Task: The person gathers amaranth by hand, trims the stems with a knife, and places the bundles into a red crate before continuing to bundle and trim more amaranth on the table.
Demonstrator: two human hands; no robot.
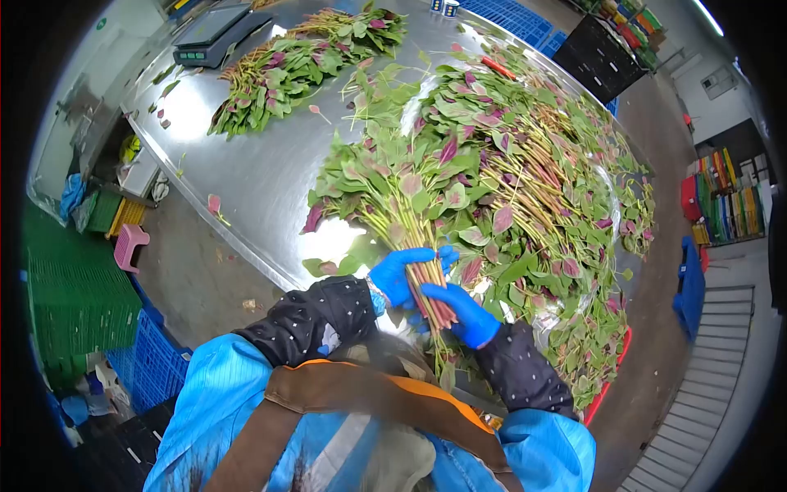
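Ideally, with the left hand (394, 275) and right hand (466, 315) clamped around the stems (425, 283) of an amaranth bunch (402, 215) at the near side of the metal tabletop (262, 172), beside the leafy heap (537, 176), the grip should be snug yet gentle, so stems align without bruising.

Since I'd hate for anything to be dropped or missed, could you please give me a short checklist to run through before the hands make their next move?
1. Left hand closed around the bunch: ok, it grips the stems.
2. Right hand on the bunch: ok, it holds near the stem ends.
3. Stem ends even: cannot tell, the right hand covers part of them.
4. Bunch clear of the heap: cannot tell, their leaves overlap in this view.
5. Bare metal on the table left of the bunch: ok.
6. Scale reading: cannot tell, too small to read.
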